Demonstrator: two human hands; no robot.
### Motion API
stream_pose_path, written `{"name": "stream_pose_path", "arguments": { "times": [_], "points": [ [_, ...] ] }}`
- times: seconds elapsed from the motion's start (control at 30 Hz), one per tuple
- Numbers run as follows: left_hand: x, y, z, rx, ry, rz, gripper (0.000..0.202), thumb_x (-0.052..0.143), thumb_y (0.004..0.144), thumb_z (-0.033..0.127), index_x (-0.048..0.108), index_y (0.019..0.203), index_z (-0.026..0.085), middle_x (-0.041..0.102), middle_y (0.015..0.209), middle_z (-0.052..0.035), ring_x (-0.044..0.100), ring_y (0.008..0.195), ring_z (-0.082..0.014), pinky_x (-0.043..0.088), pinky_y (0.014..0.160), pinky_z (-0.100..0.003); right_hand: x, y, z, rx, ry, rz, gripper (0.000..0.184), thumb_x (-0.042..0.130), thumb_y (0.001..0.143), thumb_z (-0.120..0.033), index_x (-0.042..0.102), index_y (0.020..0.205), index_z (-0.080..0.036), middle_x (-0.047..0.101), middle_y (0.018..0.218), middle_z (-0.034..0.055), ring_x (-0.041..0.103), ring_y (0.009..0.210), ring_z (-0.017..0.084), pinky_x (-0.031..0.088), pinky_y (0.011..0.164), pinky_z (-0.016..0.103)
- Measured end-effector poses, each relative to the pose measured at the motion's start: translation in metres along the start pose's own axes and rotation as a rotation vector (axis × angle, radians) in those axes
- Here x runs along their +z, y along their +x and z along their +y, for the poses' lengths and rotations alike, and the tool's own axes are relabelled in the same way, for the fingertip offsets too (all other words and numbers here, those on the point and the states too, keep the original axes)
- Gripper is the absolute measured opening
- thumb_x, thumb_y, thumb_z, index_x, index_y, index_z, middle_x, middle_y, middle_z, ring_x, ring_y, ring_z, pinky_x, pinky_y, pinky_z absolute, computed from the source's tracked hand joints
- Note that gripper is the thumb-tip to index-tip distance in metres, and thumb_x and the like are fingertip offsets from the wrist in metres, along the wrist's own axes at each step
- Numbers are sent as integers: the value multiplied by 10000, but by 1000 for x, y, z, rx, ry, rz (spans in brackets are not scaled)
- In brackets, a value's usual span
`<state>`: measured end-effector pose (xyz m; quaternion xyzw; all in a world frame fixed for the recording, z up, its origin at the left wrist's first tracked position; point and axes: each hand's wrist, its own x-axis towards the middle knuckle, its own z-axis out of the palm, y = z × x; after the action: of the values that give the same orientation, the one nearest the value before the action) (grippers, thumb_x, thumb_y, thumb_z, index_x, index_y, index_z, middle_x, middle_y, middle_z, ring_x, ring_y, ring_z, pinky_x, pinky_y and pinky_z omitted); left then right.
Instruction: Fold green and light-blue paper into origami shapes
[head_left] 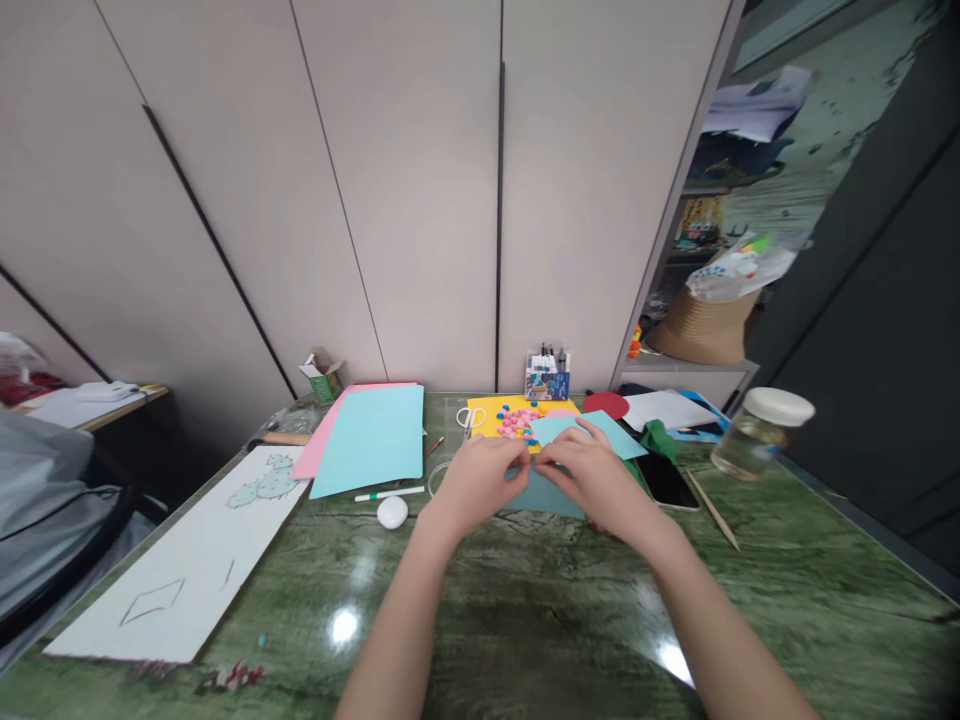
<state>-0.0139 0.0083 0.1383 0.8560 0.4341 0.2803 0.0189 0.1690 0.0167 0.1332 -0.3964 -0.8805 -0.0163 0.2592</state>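
My left hand (pixel 480 482) and my right hand (pixel 596 480) come close together over the middle of the table. Thumb and fingers are pinched on each; whatever they hold is too small or hidden to name. Under them lies a dull blue sheet of paper (pixel 546 496), partly covered by the hands. Just beyond, small pink and blue pieces (pixel 517 422) are heaped on a yellow sheet (pixel 484 404). A light blue sheet (pixel 619 436) sticks out behind my right hand. White-handled scissors (pixel 471 417) rest by the yellow sheet's left edge.
At left lie a long white board (pixel 187 560) with a cactus drawing, pink and light blue sheets (pixel 375 440), a marker (pixel 390 494) and a white egg-shaped object (pixel 392 512). To the right are a phone (pixel 667 482), a wooden stick (pixel 712 510) and a lidded jar (pixel 757 435). A pen box (pixel 547 380) stands behind.
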Motion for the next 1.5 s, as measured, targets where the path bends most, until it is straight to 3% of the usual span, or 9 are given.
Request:
{"name": "stream_pose_path", "arguments": {
  "times": [0.17, 0.4, 0.57, 0.7, 0.93, 1.3, 1.4, 1.5],
  "points": [
    [-12, -4, -8, 17, -117, -16, 98, 521, 750, 100, 544, 723, 191, 631, 727, 43, 542, 681, -116, 357, 697, -239, -13, -4, 12, -9, 80, 6, 94, 549, 863, -261, 630, 824, -233, 648, 820, 0, 562, 855, 173, 275, 1006, 453],
    [-33, -13, -15, -69, -195, 7, 105, 496, 757, 115, 540, 706, 195, 610, 718, 40, 528, 699, -125, 367, 691, -238, -38, -11, 21, 36, 145, 43, 183, 512, 877, -339, 638, 811, -225, 642, 836, 35, 541, 879, 206, 399, 833, 373],
    [-41, -17, -25, -216, -241, 132, 84, 482, 773, 142, 531, 730, 194, 581, 699, 34, 524, 669, -119, 381, 631, -223, -45, -15, 34, 158, 167, 128, 192, 514, 865, -353, 627, 783, -221, 644, 839, 35, 555, 841, 208, 408, 776, 352],
    [-36, -13, -20, -285, -356, 248, 100, 482, 821, 208, 575, 786, 192, 623, 740, 16, 558, 692, -123, 420, 640, -224, -43, -15, 37, 255, 204, 181, 180, 516, 855, -343, 615, 771, -218, 646, 841, 30, 570, 814, 205, 414, 733, 332],
    [-15, -2, -13, -334, -496, 263, 110, 566, 797, 232, 611, 889, 192, 674, 908, -30, 630, 796, -154, 496, 726, -270, -36, -11, 33, 246, 245, 196, 179, 512, 841, -342, 620, 769, -220, 658, 847, 33, 583, 814, 209, 427, 724, 326],
    [-7, 2, -12, -432, -677, 285, 209, 716, 662, 235, 596, 818, 165, 599, 682, 7, 571, 650, -126, 463, 595, -235, -37, -10, 26, 284, 282, 198, 157, 525, 840, -324, 619, 769, -219, 663, 847, 29, 583, 820, 210, 420, 746, 338],
    [-7, 3, -13, -488, -724, 335, 202, 726, 640, 227, 595, 780, 167, 609, 665, 11, 584, 645, -129, 457, 581, -228, -44, -12, 23, 240, 357, 126, 186, 538, 833, -363, 626, 761, -216, 667, 860, 40, 588, 825, 212, 437, 751, 339],
    [-7, 2, -14, -506, -727, 349, 177, 712, 649, 214, 598, 779, 173, 623, 651, 15, 600, 645, -134, 453, 570, -223, -53, -14, 19, 126, 500, -84, 228, 516, 848, -402, 653, 825, -222, 673, 893, 38, 595, 856, 202, 454, 767, 319]
  ]
}}
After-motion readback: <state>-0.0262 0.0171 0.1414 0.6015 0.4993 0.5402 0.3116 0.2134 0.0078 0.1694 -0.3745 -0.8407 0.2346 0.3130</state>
